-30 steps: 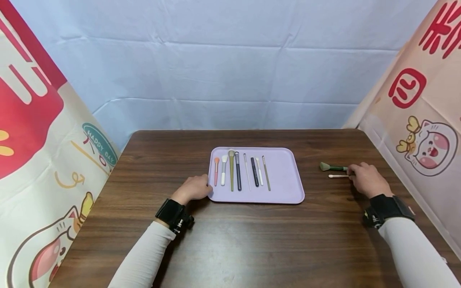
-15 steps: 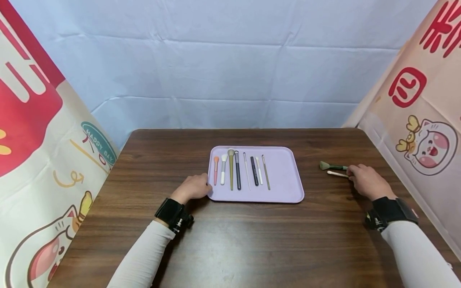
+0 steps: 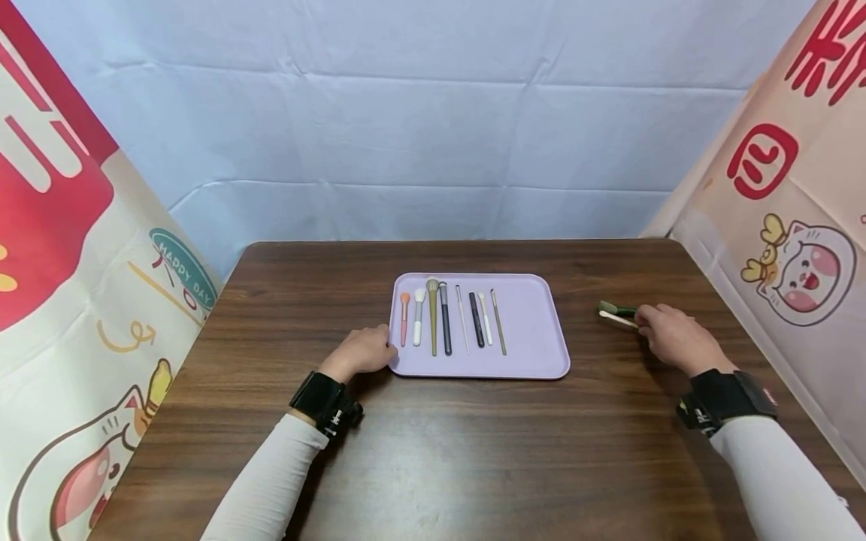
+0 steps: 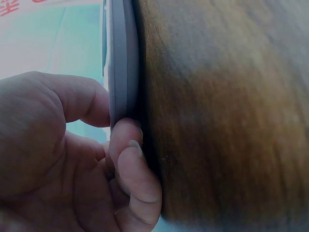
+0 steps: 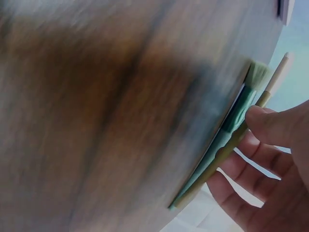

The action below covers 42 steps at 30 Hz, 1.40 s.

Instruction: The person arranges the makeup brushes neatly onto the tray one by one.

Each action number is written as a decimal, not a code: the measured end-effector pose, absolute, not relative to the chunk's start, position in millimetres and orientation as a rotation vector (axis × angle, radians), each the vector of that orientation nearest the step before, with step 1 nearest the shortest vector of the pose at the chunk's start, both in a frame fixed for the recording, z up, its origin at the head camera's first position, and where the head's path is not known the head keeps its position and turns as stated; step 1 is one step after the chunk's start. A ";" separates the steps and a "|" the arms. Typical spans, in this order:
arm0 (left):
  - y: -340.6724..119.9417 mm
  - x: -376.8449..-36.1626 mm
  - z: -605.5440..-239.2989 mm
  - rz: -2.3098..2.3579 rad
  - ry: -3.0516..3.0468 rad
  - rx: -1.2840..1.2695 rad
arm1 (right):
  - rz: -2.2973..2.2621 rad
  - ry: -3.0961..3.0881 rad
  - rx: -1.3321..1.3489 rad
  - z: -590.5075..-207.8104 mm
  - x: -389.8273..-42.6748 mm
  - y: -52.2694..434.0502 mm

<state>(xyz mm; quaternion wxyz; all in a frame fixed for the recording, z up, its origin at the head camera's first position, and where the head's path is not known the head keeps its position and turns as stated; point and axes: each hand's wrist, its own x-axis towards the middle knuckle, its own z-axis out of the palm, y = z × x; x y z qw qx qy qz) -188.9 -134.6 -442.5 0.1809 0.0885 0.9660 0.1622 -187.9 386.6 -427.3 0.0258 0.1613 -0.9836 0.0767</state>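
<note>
Now pinching cream stick [image 3: 617,318] beside green brush [image 3: 612,308] with right hand [image 3: 673,337]; curling left hand [image 3: 361,351] on tray [image 3: 534,330] edge.

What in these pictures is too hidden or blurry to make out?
- Right wrist view: motion blur smears the table; whether the right hand pinches the cream stick or only touches it is unclear.
- Head view: that hand hides both brush handles.
- Left wrist view: the tray shows edge-on, contents unseen.
</note>
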 end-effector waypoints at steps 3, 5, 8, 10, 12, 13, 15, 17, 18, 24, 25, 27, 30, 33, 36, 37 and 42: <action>-135.1 -189.1 -444.1 0.461 2.731 0.259 | 0.241 -3.074 0.476 -424.3 -188.0 381.5; -135.6 -189.3 -445.4 0.452 2.742 0.271 | 0.246 -3.092 0.459 -422.2 -187.8 377.7; -136.6 -189.5 -446.6 0.446 2.756 0.287 | 0.247 -3.112 0.445 -419.5 -187.6 371.9; -136.8 -189.2 -446.2 0.449 2.759 0.292 | 0.251 -3.124 0.442 -418.1 -187.5 368.3; -136.4 -188.6 -445.0 0.457 2.754 0.291 | 0.254 -3.133 0.447 -417.3 -187.5 364.9; -136.1 -188.3 -444.2 0.459 2.752 0.291 | 0.257 -3.137 0.451 -416.9 -187.6 363.3; -135.4 -187.6 -442.5 0.459 2.748 0.290 | 0.256 -3.144 0.460 -416.0 -187.8 360.3; -134.9 -187.2 -441.3 0.457 2.745 0.290 | 0.252 -3.149 0.468 -414.7 -188.1 357.2; -134.8 -187.0 -440.9 0.457 2.744 0.290 | 0.245 -3.148 0.471 -414.1 -188.3 355.7; -134.9 -187.1 -440.6 0.454 2.741 0.286 | 0.230 -3.151 0.475 -409.9 -189.8 346.2; -135.0 -187.3 -441.0 0.453 2.741 0.284 | 0.238 -3.154 0.473 -409.1 -189.8 344.5; -135.2 -187.5 -441.7 0.449 2.741 0.285 | 0.248 -3.161 0.468 -407.8 -190.0 341.2; -135.2 -187.4 -442.0 0.446 2.742 0.284 | 0.266 -3.169 0.467 -407.1 -190.4 337.7; -135.0 -187.0 -442.3 0.447 2.743 0.282 | 0.269 -3.170 0.464 -407.0 -191.3 334.3; -134.8 -187.4 -443.1 0.442 2.747 0.283 | 0.269 -3.174 0.459 -406.5 -192.4 330.0; -134.7 -187.6 -443.1 0.443 2.747 0.284 | 0.270 -3.176 0.456 -406.0 -192.7 328.1; -134.7 -188.0 -443.1 0.441 2.747 0.281 | 0.279 -3.183 0.452 -405.4 -195.4 320.1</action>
